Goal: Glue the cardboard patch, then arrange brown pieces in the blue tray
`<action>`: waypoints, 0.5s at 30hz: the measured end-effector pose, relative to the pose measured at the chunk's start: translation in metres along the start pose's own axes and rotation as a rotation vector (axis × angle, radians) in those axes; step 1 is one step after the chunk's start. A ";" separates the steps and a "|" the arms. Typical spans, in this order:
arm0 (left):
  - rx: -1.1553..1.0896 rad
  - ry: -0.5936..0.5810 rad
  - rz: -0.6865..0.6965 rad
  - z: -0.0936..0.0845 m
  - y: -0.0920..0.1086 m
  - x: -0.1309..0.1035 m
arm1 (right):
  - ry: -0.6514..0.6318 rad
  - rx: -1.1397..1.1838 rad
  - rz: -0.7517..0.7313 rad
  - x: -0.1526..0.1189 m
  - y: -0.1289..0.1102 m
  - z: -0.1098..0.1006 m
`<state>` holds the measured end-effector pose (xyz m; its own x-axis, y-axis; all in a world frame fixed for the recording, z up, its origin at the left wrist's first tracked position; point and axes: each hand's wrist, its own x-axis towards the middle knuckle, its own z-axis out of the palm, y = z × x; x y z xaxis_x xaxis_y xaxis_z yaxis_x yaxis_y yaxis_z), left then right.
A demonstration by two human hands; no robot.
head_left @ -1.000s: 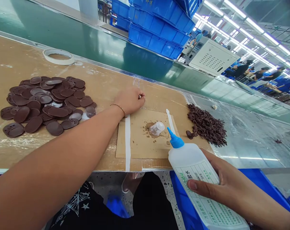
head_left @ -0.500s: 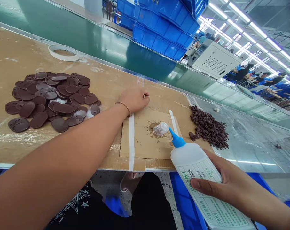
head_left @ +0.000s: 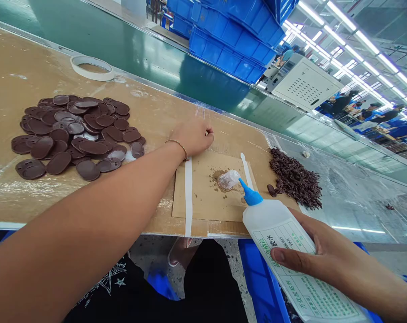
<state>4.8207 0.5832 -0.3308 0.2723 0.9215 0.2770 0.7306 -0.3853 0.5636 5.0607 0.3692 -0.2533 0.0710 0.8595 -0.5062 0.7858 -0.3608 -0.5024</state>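
My right hand [head_left: 319,249] is wrapped around a white glue bottle [head_left: 284,251] with a printed green label, its thumb on the front. The bottle's blue nozzle [head_left: 251,194] points up and left, its tip at the rim of a small clear plastic cup [head_left: 229,179]. That cup stands on a taped-down cardboard sheet [head_left: 206,202], among dark wet spots. Beyond the sheet's upper left edge, my left hand [head_left: 194,136] rests on the bench with fingers curled closed; anything inside them is hidden. A heap of brown oval pieces [head_left: 78,134] lies left of my left forearm.
A pile of small dark brown strips [head_left: 295,179] lies on the right of the bench. Behind are a masking tape roll [head_left: 92,68], a green conveyor belt [head_left: 139,60], stacked blue crates [head_left: 233,40] and a pale machine box [head_left: 304,83]. Another blue crate [head_left: 260,278] sits below the bench edge.
The whole view has shifted slightly, so the bench things appear a little further right. Both hands keep their poses, and the bottle's nozzle stays by the cup.
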 end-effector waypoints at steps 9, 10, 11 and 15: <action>-0.014 0.009 0.025 0.001 -0.001 0.000 | -0.001 0.018 0.054 -0.004 -0.002 0.000; -0.017 0.009 0.025 0.001 -0.001 0.000 | 0.012 0.020 0.061 -0.005 -0.004 0.001; -0.020 0.007 0.027 0.001 -0.001 0.000 | 0.026 0.020 0.064 -0.006 -0.005 0.001; -0.008 -0.001 0.012 0.000 0.001 -0.001 | 0.005 0.027 0.057 -0.006 -0.005 -0.001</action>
<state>4.8208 0.5822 -0.3307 0.2817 0.9167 0.2833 0.7223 -0.3970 0.5663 5.0565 0.3660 -0.2470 0.1182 0.8388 -0.5314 0.7633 -0.4190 -0.4917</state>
